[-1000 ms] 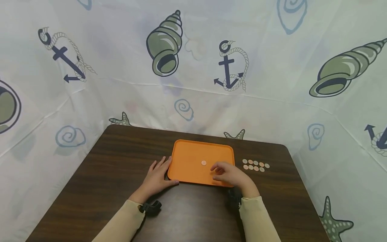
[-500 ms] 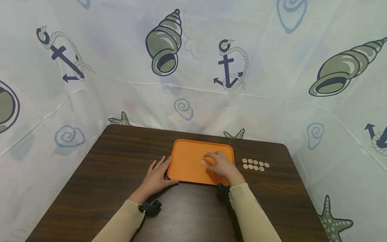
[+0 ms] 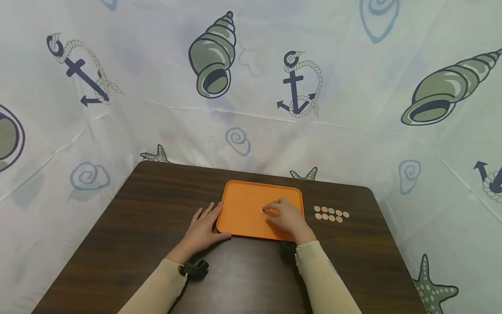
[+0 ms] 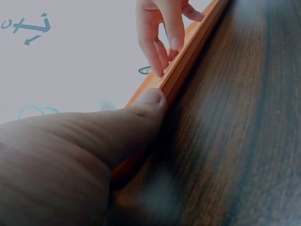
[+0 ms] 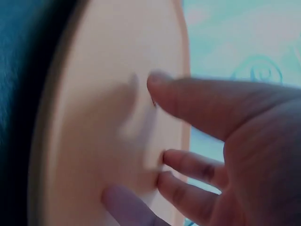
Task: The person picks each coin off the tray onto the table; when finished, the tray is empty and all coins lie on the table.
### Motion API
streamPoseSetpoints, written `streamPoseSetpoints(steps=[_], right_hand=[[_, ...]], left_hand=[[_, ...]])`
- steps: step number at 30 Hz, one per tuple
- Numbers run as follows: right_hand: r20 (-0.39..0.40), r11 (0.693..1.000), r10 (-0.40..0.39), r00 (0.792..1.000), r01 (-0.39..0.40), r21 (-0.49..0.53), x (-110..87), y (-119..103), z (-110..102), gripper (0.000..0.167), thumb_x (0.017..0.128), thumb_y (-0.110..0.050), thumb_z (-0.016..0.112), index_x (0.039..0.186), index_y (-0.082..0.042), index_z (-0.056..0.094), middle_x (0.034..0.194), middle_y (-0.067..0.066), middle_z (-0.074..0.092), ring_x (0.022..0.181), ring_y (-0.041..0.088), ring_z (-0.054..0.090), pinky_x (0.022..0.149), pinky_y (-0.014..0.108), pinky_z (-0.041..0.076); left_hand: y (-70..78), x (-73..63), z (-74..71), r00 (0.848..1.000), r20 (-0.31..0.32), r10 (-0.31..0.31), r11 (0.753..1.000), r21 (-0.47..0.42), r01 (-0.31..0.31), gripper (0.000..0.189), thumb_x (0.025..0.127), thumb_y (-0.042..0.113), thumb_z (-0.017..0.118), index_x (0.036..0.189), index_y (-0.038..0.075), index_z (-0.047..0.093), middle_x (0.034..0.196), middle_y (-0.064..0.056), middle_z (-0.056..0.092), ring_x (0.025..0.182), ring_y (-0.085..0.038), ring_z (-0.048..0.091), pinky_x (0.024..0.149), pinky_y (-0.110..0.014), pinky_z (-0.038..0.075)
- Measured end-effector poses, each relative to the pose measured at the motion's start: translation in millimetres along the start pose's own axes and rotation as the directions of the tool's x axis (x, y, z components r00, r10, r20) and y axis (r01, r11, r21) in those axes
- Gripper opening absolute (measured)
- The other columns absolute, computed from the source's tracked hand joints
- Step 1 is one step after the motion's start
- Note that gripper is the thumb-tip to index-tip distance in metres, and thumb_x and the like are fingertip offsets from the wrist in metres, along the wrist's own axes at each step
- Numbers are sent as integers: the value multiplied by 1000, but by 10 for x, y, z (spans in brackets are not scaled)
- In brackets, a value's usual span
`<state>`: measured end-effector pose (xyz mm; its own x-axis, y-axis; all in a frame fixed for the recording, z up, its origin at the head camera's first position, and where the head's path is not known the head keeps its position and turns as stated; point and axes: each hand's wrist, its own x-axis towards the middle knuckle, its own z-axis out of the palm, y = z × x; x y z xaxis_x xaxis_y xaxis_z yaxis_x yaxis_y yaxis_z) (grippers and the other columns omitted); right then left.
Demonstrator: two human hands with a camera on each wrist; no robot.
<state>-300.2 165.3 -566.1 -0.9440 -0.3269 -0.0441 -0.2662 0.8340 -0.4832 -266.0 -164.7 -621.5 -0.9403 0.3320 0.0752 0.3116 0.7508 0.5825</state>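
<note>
An orange tray (image 3: 245,198) lies on the dark wooden table (image 3: 188,187). One small round coin (image 3: 262,211) is near the middle of the tray. My right hand (image 3: 288,218) reaches over it, with the index fingertip right at the coin and partly covering it. The thumb stays apart from that finger, as the right wrist view shows. My left hand (image 3: 203,230) rests at the tray's near left corner. Its fingers are extended along the left side, and its thumb (image 4: 148,101) lies against the front rim.
Several coins (image 3: 331,218), copper and silver in colour, lie in two rows on the table right of the tray. A white cloth (image 3: 259,78) printed with shells, anchors and starfish hangs behind and around the table.
From the tray's right part, my right hand has moved left to the coin, and the index finger has come down onto it. My left hand has stayed at the corner.
</note>
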Motion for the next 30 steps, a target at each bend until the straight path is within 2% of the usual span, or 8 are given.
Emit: streamPoseSetpoints(steps=[3, 6, 9, 15, 18, 21, 26, 30], right_hand=[[-29, 995, -3, 1000, 0, -98, 9, -80, 28, 29, 98, -29, 85, 126, -29, 81, 105, 5, 57, 77, 22, 53, 71, 38, 48], [-57, 992, 17, 998, -24, -124, 0, -118, 53, 19, 97, -30, 86, 116, -30, 81, 99, 4, 52, 71, 22, 48, 65, 34, 40], [-75, 990, 32, 997, -42, -135, -15, -135, 72, 14, 97, -32, 85, 108, -29, 78, 100, 4, 53, 70, 22, 50, 64, 34, 41], [-69, 991, 49, 996, -57, -119, -39, -150, 75, 18, 101, -33, 81, 116, -26, 75, 104, 4, 54, 71, 23, 51, 66, 35, 44], [-66, 991, 46, 997, -54, -120, -40, -149, 72, 14, 100, -30, 82, 107, -21, 74, 102, 4, 52, 73, 22, 52, 68, 36, 46], [-59, 991, 42, 997, -49, -122, -42, -149, 57, 18, 97, -25, 86, 99, -16, 71, 101, 4, 51, 75, 20, 54, 70, 36, 49], [-44, 995, 60, 997, -63, -76, -50, -143, 46, 27, 93, -23, 89, 91, -17, 64, 99, 3, 50, 75, 19, 53, 68, 34, 47], [-79, 997, 73, 994, -75, -22, -80, -131, 66, 27, 94, -21, 88, 88, -17, 62, 96, 3, 50, 75, 20, 53, 68, 34, 46]], left_hand=[[-8, -11, 8, 1000, -3, 6, 1000, -4, -6, 118, 88, 64, 85, 175, 11, 25, 180, -8, 30, 171, -36, 21, 136, -67, 3], [-11, -20, 13, 1000, -4, 8, 1000, -8, -8, 118, 88, 64, 85, 175, 12, 25, 180, -8, 31, 171, -36, 21, 136, -67, 3], [-10, -21, 10, 1000, -3, 6, 1000, -12, -6, 118, 88, 64, 85, 175, 12, 25, 180, -7, 31, 171, -35, 21, 136, -66, 2], [-9, -15, 1, 1000, -1, -2, 1000, 3, 2, 118, 88, 64, 85, 175, 13, 24, 180, -7, 32, 171, -35, 21, 137, -65, 2], [1, -15, -4, 1000, -1, -1, 1000, 10, 1, 117, 88, 64, 85, 175, 12, 25, 180, -9, 32, 170, -36, 22, 136, -66, 4], [9, -16, -7, 1000, -4, 0, 1000, 11, 0, 117, 88, 64, 85, 175, 11, 26, 179, -10, 33, 170, -37, 23, 136, -67, 5], [14, -13, -14, 1000, -7, 2, 1000, 8, -2, 116, 89, 64, 84, 175, 11, 26, 180, -10, 32, 170, -37, 23, 136, -67, 5], [-6, -14, -7, 1000, -1, 2, 1000, 12, -2, 117, 88, 65, 84, 175, 12, 25, 180, -9, 31, 170, -36, 22, 136, -67, 4]])
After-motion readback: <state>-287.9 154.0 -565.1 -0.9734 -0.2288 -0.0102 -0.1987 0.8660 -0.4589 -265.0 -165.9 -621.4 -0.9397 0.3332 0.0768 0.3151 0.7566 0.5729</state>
